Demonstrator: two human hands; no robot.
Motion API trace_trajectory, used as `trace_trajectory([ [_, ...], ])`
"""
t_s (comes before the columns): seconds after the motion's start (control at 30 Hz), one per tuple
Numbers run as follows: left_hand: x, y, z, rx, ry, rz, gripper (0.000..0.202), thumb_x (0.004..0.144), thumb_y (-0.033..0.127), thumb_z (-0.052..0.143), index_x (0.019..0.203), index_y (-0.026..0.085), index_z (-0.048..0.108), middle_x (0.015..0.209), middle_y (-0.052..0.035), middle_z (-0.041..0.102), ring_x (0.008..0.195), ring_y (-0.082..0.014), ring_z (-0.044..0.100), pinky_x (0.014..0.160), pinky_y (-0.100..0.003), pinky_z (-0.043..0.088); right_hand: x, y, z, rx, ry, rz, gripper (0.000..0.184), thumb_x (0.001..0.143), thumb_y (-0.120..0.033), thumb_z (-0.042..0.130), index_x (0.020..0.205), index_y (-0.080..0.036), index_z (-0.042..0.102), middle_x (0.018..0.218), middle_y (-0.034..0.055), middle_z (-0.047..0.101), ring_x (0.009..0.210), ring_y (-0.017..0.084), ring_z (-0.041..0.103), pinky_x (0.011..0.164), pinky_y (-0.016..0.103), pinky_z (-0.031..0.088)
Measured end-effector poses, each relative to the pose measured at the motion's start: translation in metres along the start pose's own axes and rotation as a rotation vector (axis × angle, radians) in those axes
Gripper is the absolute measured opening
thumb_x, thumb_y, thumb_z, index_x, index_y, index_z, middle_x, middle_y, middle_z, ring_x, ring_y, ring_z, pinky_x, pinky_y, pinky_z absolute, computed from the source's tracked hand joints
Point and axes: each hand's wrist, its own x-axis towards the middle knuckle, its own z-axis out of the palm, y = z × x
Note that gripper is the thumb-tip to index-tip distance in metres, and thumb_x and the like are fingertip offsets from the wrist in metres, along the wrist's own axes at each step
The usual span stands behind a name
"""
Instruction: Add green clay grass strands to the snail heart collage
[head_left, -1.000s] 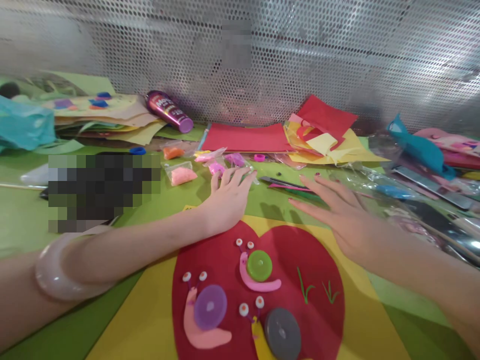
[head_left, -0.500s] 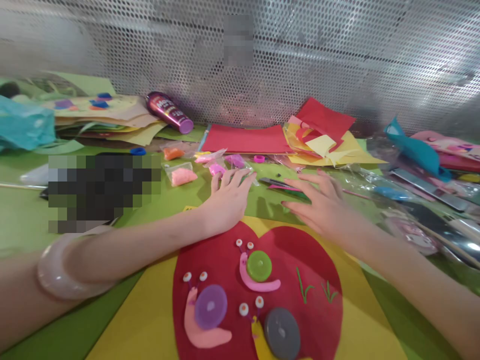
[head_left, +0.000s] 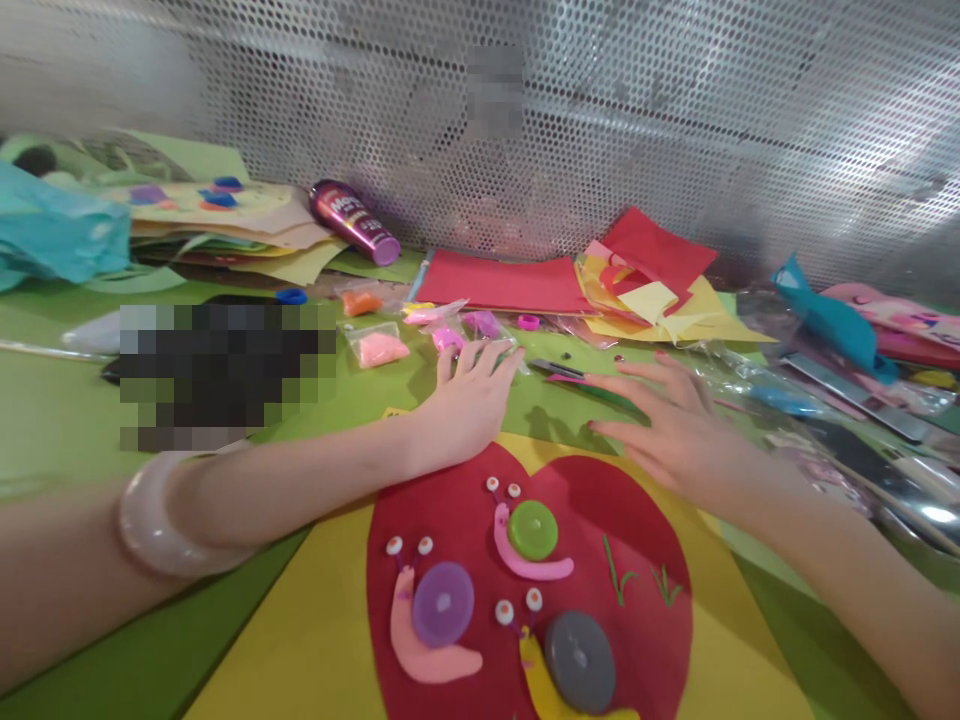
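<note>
My left hand has its fingers spread beside small bags of pink clay, its wrist over the top of a red paper heart. The heart lies on a yellow sheet. On it sit clay snails with a purple shell, a green shell and a grey shell, plus green clay grass. My right hand hovers with fingers apart at the upper right of the heart, near a slim dark tool, perhaps tweezers or scissors, partly hidden.
Red sheets and paper scraps lie at the back against a perforated metal wall. A purple bottle leans on a paper stack at left. Plastic packaging and a phone-like slab crowd the right.
The whole scene has shifted slightly to the right in view. My right hand has moved a little right and down relative to the slim tool; my left hand keeps its place.
</note>
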Motion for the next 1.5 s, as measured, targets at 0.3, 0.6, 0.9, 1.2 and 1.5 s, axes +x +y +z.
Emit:
trace_trajectory([
  [0.3,0.000,-0.001,0.001,-0.002,0.014,0.008,0.043,0.091,0.030,0.057,0.131,0.019,0.045,0.137,-0.0111,0.044,0.123,-0.0293,0.046,0.101,-0.055,0.041,0.002,0.005,0.009,0.035,0.018,-0.020,0.026,0.090,-0.011,0.048,0.092,-0.019,0.072,0.128,0.0095,0.053,0.122,0.035,0.040,0.106,0.061,0.030],
  [0.6,0.000,-0.001,0.002,-0.001,0.012,0.012,0.043,0.091,0.030,0.057,0.130,0.019,0.045,0.137,-0.0111,0.044,0.122,-0.0291,0.047,0.101,-0.054,0.042,-0.008,0.002,0.006,0.044,-0.019,0.009,0.051,0.076,0.006,0.037,0.095,-0.025,0.072,0.140,0.0060,0.043,0.133,0.033,0.030,0.109,0.058,0.027],
  [0.9,0.000,-0.002,0.002,-0.007,0.025,0.029,0.042,0.091,0.030,0.057,0.130,0.019,0.046,0.136,-0.0110,0.045,0.121,-0.0286,0.047,0.100,-0.053,0.043,-0.004,0.000,0.013,0.051,-0.075,-0.014,0.053,0.074,0.006,0.037,0.109,-0.017,0.068,0.145,0.0132,0.036,0.132,0.037,0.029,0.104,0.061,0.031],
  [1.2,-0.001,-0.002,0.002,0.010,0.031,0.034,0.042,0.091,0.030,0.057,0.130,0.019,0.046,0.135,-0.0110,0.045,0.121,-0.0284,0.048,0.100,-0.053,0.043,-0.001,0.004,0.002,0.079,-0.030,-0.022,0.041,0.087,-0.003,0.036,0.102,-0.020,0.071,0.138,0.0091,0.045,0.128,0.034,0.033,0.101,0.059,0.037],
  [1.5,0.000,-0.001,0.002,0.013,0.018,0.020,0.042,0.091,0.030,0.057,0.130,0.019,0.046,0.135,-0.0109,0.045,0.121,-0.0282,0.048,0.101,-0.053,0.042,0.007,0.009,0.018,0.033,0.090,-0.090,0.020,0.091,-0.017,0.051,0.093,-0.020,0.071,0.129,0.0088,0.054,0.122,0.036,0.041,0.101,0.059,0.035],
])
